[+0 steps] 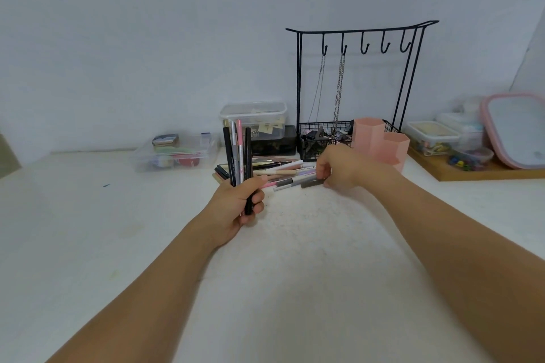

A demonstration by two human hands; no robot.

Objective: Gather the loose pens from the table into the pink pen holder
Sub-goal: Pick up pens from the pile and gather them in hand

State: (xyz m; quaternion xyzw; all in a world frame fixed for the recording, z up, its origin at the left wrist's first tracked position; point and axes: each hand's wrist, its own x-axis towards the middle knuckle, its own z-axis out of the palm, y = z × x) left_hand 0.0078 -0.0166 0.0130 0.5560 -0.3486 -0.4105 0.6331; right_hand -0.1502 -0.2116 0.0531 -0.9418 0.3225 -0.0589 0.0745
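Observation:
My left hand [240, 206] is shut on a bunch of several pens [237, 153], black, grey and pink, held upright above the table. Behind it a pile of loose pens [277, 171] lies flat on the white table [295, 244]. My right hand [339, 168] reaches into the pile's right end, fingers pinching a dark grey pen [311, 183] that lies on the table. The pink pen holder [380, 140], made of hexagonal cups, stands just behind and right of my right hand; what it contains cannot be seen.
A black wire hook stand [356, 82] with hanging chains and a basket sits behind the pile. Clear plastic boxes [177, 153] stand at left and centre back. A wooden tray [477, 172] with small containers and a pink-rimmed mirror [516, 130] is at right.

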